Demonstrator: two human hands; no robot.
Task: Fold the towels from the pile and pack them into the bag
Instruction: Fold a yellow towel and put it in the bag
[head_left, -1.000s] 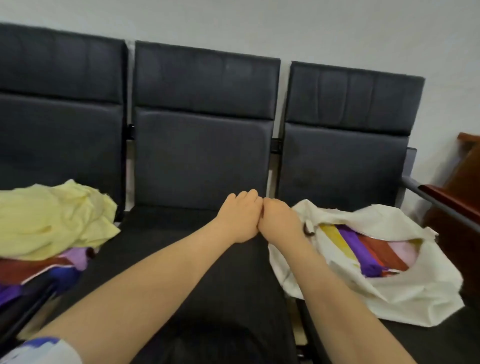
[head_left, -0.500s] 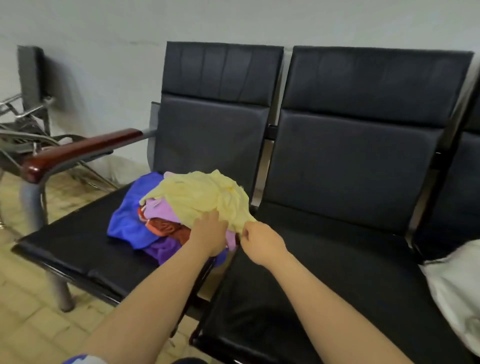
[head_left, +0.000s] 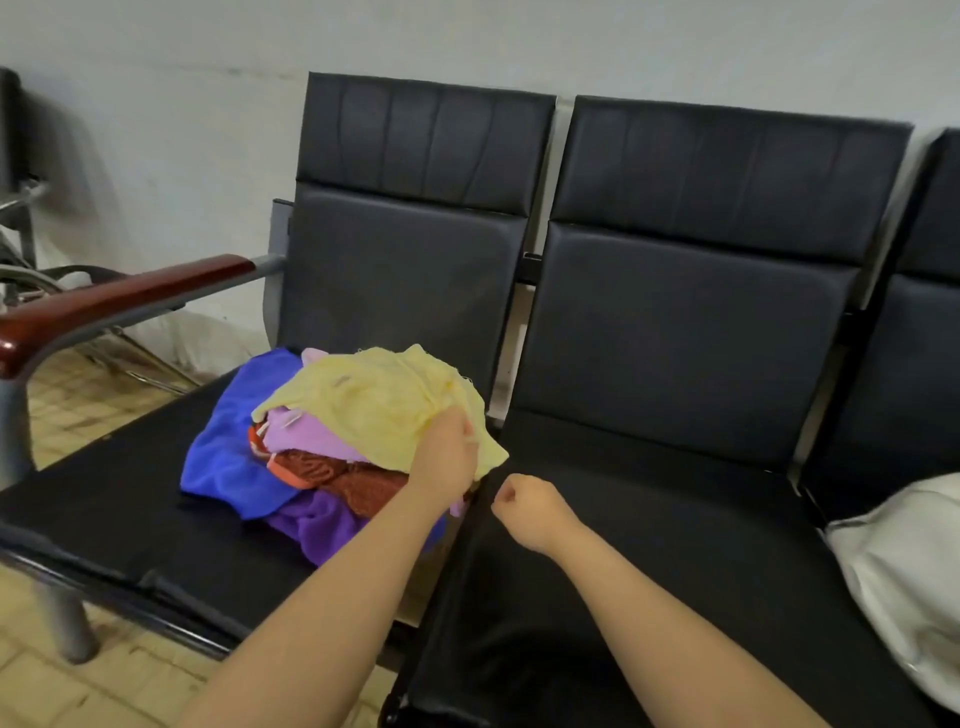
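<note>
A pile of towels lies on the left black seat. On top is a crumpled yellow towel, over a lilac towel, a rust-red towel, a blue towel and a purple towel. My left hand grips the yellow towel at its near right edge. My right hand hovers just right of the pile above the middle seat, curled into a fist with nothing in it. The white cloth bag shows only partly at the right edge.
A metal armrest with a red-brown wooden top bounds the left seat. Black backrests stand against a pale wall. Another metal chair frame stands far left on the tiled floor.
The view swung left from the bag to the pile. Both hands reached the yellow towel; since then my right hand has pulled back from it and curled shut, while my left hand still holds the towel.
</note>
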